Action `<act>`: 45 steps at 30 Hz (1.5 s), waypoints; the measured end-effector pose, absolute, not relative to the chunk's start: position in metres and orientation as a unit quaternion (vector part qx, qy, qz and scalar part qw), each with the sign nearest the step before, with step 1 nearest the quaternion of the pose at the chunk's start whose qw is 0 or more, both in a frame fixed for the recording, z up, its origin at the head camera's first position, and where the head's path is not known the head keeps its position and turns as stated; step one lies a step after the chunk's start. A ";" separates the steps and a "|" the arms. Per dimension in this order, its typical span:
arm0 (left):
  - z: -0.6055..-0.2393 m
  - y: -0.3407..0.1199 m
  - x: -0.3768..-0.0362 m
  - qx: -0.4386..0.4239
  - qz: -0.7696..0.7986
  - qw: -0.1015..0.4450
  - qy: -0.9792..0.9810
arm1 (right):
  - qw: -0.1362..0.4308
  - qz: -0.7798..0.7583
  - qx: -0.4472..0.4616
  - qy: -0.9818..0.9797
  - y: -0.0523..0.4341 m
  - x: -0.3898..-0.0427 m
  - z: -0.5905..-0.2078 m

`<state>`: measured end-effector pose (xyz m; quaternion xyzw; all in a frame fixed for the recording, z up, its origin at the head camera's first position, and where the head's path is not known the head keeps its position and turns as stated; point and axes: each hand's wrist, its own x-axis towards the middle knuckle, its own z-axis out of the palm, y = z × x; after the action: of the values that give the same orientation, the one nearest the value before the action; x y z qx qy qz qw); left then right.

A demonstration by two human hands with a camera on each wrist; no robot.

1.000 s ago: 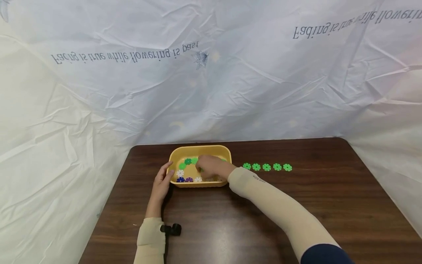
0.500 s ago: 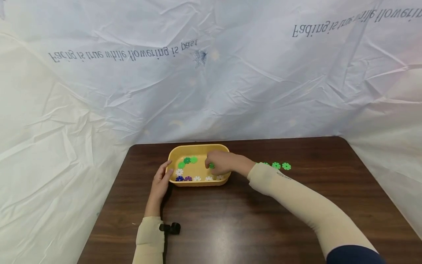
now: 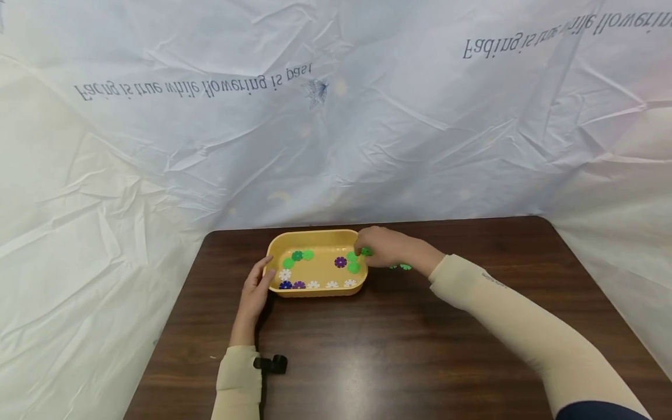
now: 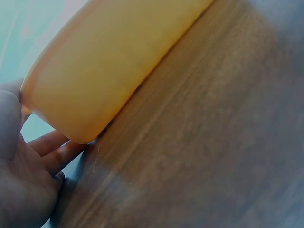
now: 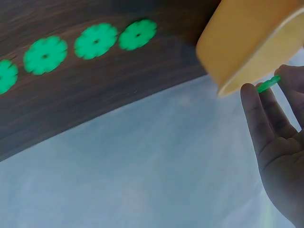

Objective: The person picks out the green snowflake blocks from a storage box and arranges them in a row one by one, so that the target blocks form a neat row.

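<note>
My left hand [image 3: 254, 291] grips the left end of a yellow plastic basin [image 3: 315, 294], thumb at the rim; in the left wrist view, fingers touch the basin's outer wall [image 4: 95, 71]. My right hand [image 3: 387, 246] is at the basin's right rim and pinches a green flower-shaped disc [image 5: 269, 84], held edge-on between thumb and fingertips in the right wrist view. Inside the basin lie several flower discs: white ones [image 3: 313, 284] along the front, a purple disc [image 3: 340, 262], and green ones [image 3: 353, 267] at the right and back left.
Several green discs [image 5: 45, 55] lie in a row on the dark wooden table [image 3: 325, 350], right of the basin; the right hand and forearm hide most of them in the head view. A white printed cloth [image 3: 367, 146] hangs behind the table's far edge.
My right hand has moved right, from inside the basin to its right rim, carrying a green disc. The purple and green discs beneath it now show. The left hand stays on the basin.
</note>
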<state>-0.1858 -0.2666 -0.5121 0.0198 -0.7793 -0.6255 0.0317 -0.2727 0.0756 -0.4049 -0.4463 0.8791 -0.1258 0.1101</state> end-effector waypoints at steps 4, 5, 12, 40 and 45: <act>-0.528 -0.273 -0.191 0.025 -0.617 0.041 -0.785 | 0.108 -0.121 -0.425 0.891 0.098 -0.277 -0.401; -0.532 -0.275 -0.192 0.025 -0.613 0.046 -0.788 | 0.108 -0.121 -0.421 0.893 0.103 -0.277 -0.401; -0.536 -0.278 -0.192 0.023 -0.608 0.051 -0.792 | 0.115 -0.138 -0.394 0.901 0.144 -0.279 -0.406; -0.538 -0.273 -0.194 0.028 -0.620 0.055 -0.782 | 0.120 -0.140 -0.252 0.950 0.274 -0.282 -0.459; -0.525 -0.271 -0.191 0.031 -0.628 0.037 -0.777 | 0.116 -0.136 -0.252 0.951 0.284 -0.277 -0.469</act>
<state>-0.1912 -0.2709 -0.5253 0.0309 -0.7770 -0.6276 0.0375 -0.2773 0.2835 -0.4685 -0.2519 0.9511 -0.1362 0.1161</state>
